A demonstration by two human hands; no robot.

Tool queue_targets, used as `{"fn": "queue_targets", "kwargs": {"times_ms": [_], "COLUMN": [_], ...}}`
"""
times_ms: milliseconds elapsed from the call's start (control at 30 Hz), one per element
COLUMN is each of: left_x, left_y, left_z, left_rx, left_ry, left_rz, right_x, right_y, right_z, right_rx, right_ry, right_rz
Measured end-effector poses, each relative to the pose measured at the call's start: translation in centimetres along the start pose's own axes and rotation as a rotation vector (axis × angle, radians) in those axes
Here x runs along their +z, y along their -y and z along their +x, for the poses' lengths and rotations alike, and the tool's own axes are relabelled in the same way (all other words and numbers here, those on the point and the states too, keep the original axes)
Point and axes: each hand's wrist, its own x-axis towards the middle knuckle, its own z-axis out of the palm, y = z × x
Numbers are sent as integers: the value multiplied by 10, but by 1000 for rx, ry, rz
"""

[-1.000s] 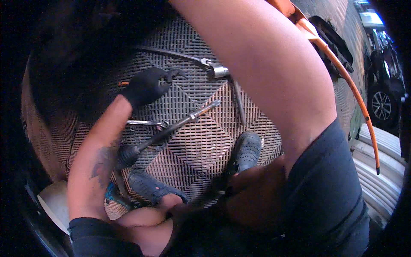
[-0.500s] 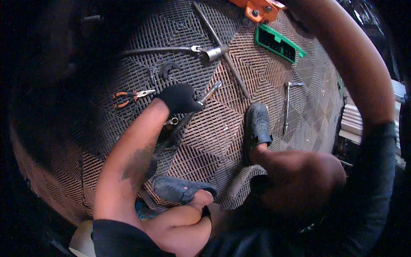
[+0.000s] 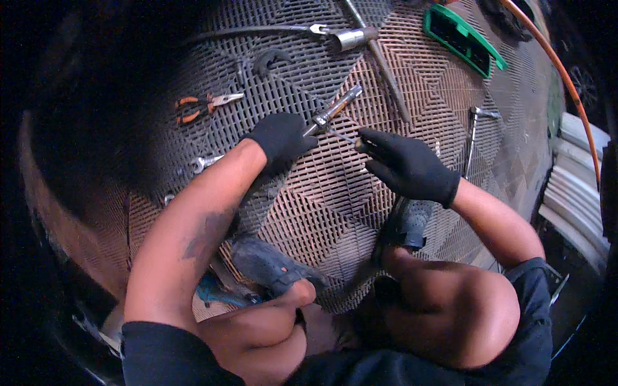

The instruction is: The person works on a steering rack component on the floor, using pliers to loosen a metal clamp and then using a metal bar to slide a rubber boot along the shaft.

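Black-gloved left hand [image 3: 280,138] around rod [image 3: 335,109], right hand [image 3: 415,166] angled inward, holding slim tool [image 3: 359,145]

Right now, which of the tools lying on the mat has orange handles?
The pliers, up and left of the left hand: both handles show orange. The wrench, the socket and the L-shaped tool look silver.

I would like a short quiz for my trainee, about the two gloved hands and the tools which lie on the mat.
1. What does the left hand grip?
2. True or false: the pliers lie farther left in the picture than the green case.
3. The right hand wears a glove of which colour? A) white B) black C) orange

Key: 1. A metal rod. 2. True. 3. B.
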Motion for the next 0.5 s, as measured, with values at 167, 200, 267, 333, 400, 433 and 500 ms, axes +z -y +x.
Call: {"fn": "queue_targets", "kwargs": {"times_ms": [167, 200, 267, 333, 400, 433, 500], "left_x": [16, 20, 27, 33, 25, 18, 11], "left_y": [2, -1, -5, -13, -42, -58, -79], "left_z": [-49, -54, -61, -61, -48, -41, -30], "left_rx": [-134, -138, -147, -202, -251, -317, -108], "left_ry": [-121, -178, -288, -459, -629, -698, -910], "left_rz": [-192, -185, -159, -109, -31, -10, -76], "right_x": [14, 8, -4, -5, -11, -20, -35], "right_y": [-38, -36, -30, -27, -37, -42, -38], "right_z": [35, 41, 53, 59, 62, 65, 78], "right_rx": [-171, -165, -155, -208, -335, -336, -392], "right_ry": [-185, -137, -52, -32, -95, -60, 34], "right_rz": [16, -39, -148, -127, -120, -107, -164]}}
